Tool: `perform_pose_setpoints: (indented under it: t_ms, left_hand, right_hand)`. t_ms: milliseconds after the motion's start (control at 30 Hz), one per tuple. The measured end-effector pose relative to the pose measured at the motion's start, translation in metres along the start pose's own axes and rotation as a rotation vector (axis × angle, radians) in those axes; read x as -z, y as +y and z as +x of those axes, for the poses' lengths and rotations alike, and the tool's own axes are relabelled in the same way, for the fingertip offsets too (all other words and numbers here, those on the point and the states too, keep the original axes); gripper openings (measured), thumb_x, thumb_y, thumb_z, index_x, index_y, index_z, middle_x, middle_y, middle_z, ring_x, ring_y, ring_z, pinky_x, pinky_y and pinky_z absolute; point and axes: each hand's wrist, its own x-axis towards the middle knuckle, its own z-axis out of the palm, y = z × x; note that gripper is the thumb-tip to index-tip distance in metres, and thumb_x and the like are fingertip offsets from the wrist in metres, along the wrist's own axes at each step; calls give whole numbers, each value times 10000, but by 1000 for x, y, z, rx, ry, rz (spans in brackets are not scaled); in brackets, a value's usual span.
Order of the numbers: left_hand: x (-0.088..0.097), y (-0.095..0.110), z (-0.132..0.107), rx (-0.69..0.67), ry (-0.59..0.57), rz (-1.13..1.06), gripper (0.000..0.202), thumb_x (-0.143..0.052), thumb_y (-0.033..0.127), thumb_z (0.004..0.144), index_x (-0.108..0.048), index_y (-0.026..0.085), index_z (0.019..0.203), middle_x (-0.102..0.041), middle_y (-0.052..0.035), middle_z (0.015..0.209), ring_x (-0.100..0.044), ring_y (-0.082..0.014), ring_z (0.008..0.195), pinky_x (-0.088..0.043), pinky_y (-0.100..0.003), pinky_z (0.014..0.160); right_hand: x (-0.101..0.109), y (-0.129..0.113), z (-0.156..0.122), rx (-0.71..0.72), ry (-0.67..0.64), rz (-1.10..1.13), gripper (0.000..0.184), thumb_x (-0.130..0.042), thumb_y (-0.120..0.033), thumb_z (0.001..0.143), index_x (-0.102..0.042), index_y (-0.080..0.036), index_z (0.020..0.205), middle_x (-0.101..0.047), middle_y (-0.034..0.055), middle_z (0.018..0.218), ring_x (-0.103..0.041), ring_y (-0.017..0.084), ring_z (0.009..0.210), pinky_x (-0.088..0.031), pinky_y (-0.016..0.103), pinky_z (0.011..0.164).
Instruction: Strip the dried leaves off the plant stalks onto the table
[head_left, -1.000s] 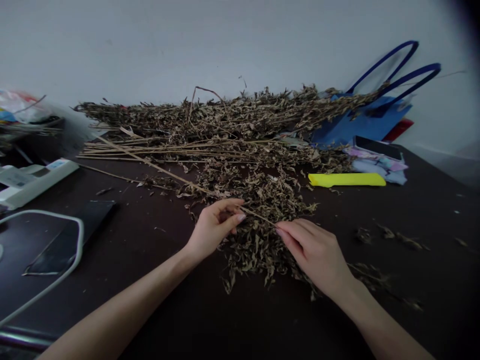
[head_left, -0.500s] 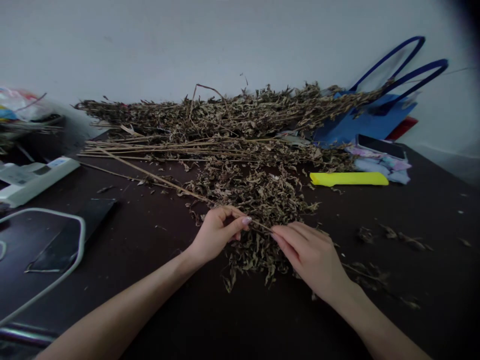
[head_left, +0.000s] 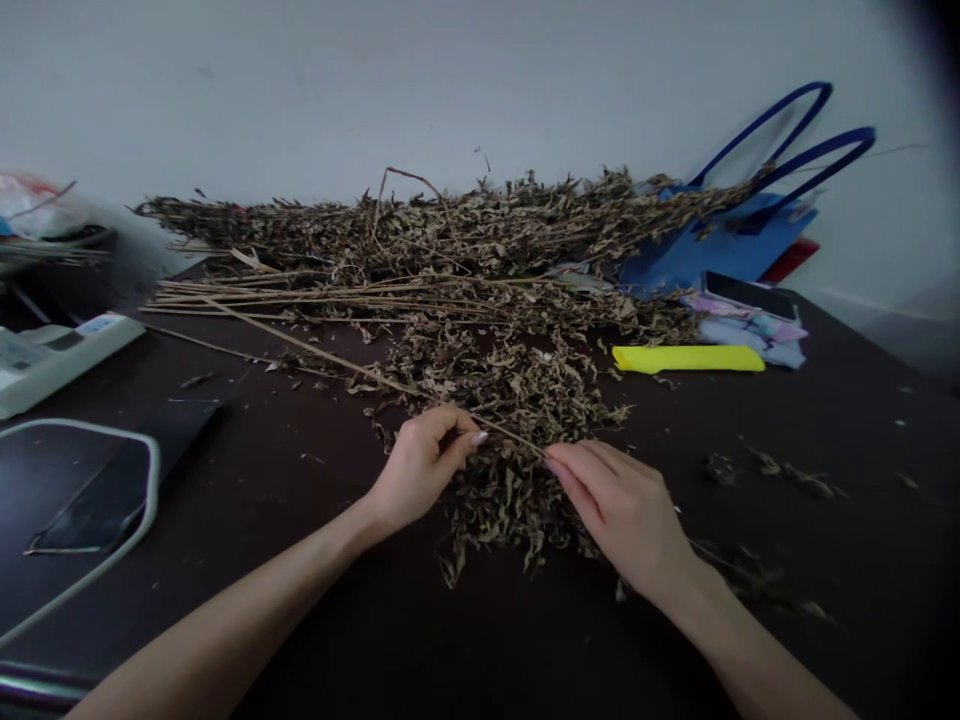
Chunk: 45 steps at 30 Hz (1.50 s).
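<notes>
A long thin dry stalk [head_left: 315, 350] runs from the far left down to my hands. My left hand [head_left: 420, 465] is pinched around it with thumb and fingers. My right hand [head_left: 619, 505] pinches the stalk's near end, fingers pressed together. Both hands hover over a heap of stripped dry leaves [head_left: 517, 430] on the dark table [head_left: 315, 560]. Behind the heap lie a row of bare stalks [head_left: 300, 295] and a big bundle of leafy dried branches [head_left: 450, 225] along the wall.
A yellow flat object [head_left: 686, 358] lies right of the heap. A blue bag with loop handles [head_left: 739, 235] and a phone on patterned cloth [head_left: 750, 305] sit at the back right. On the left are a white device [head_left: 45, 355], a white cable [head_left: 90, 560] and a dark pad [head_left: 120, 490].
My left hand has slid a little to the left along the stalk, away from my right hand. The right hand holds its place on the stalk's end.
</notes>
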Motion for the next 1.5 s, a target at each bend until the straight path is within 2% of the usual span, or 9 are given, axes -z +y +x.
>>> perform_pose_setpoints:
  t_ms: [100, 267, 400, 533, 667, 833, 1033, 1267, 1500]
  left_hand:
    - [1, 0, 2, -2, -7, 23, 175, -502, 239, 851, -635, 146, 784, -595, -25, 689, -509, -106, 575, -417, -234, 554]
    - [-1, 2, 0, 4, 34, -43, 204, -564, 229, 814, -665, 202, 989, -637, -79, 1016, -568, -146, 747, -462, -264, 640]
    - [-5, 6, -3, 121, 6, -198, 253, -690, 296, 710, -663, 180, 933, -649, -64, 891, -544, -126, 655, -447, -242, 571]
    - [-10, 11, -4, 257, -19, -452, 170, -641, 314, 756, -649, 147, 785, -606, -19, 726, -471, -73, 524, -371, -189, 449]
    - [-11, 11, -3, 330, 12, -536, 197, -629, 329, 767, -620, 133, 757, -526, 15, 626, -370, -47, 457, -270, -168, 386]
    - [-7, 7, 0, 339, 17, -590, 166, -598, 304, 800, -604, 138, 799, -561, -1, 695, -347, -40, 466, -259, -174, 402]
    - [-7, 8, -1, 317, -2, -623, 147, -581, 285, 816, -590, 139, 812, -579, -13, 749, -368, -38, 476, -263, -177, 408]
    - [-13, 11, -4, 277, -91, -647, 143, -579, 274, 818, -556, 133, 805, -615, -21, 706, -498, -72, 528, -369, -184, 447]
    - [-17, 15, -8, 240, -89, -608, 126, -576, 240, 817, -556, 117, 804, -607, -17, 652, -548, -95, 549, -440, -205, 494]
  right_hand:
    - [2, 1, 0, -4, -8, -8, 157, -463, -170, 888, -617, -142, 894, -636, 55, 801, -592, 133, 711, -461, 255, 632]
    - [1, -1, -1, -4, -27, -7, 167, -455, -172, 891, -620, -153, 911, -636, 56, 793, -594, 141, 715, -462, 269, 631]
    - [-2, -5, -2, 30, -35, -31, 175, -449, -186, 896, -621, -163, 915, -638, 55, 782, -590, 148, 730, -460, 282, 654]
    - [-5, -8, -3, 55, -70, -52, 175, -453, -193, 896, -612, -158, 958, -635, 58, 790, -579, 157, 735, -456, 294, 677]
    - [-4, -8, -2, 55, -120, -87, 252, -454, -224, 897, -553, -145, 1115, -632, 73, 852, -563, 180, 788, -449, 327, 723]
    - [2, -6, -1, -14, -119, -8, 306, -444, -235, 899, -508, -165, 1191, -618, 74, 874, -539, 186, 812, -446, 346, 727]
    - [2, -5, 0, -63, -65, 130, 248, -420, -177, 903, -567, -167, 1102, -615, 52, 814, -550, 153, 764, -459, 303, 704]
    - [-3, -11, -2, -17, -36, 112, 229, -423, -151, 896, -579, -169, 1063, -635, 55, 797, -561, 153, 743, -469, 304, 693]
    - [-1, -15, 1, -92, -72, 177, 183, -445, -190, 883, -579, -185, 1008, -584, 78, 978, -549, 178, 912, -470, 328, 783]
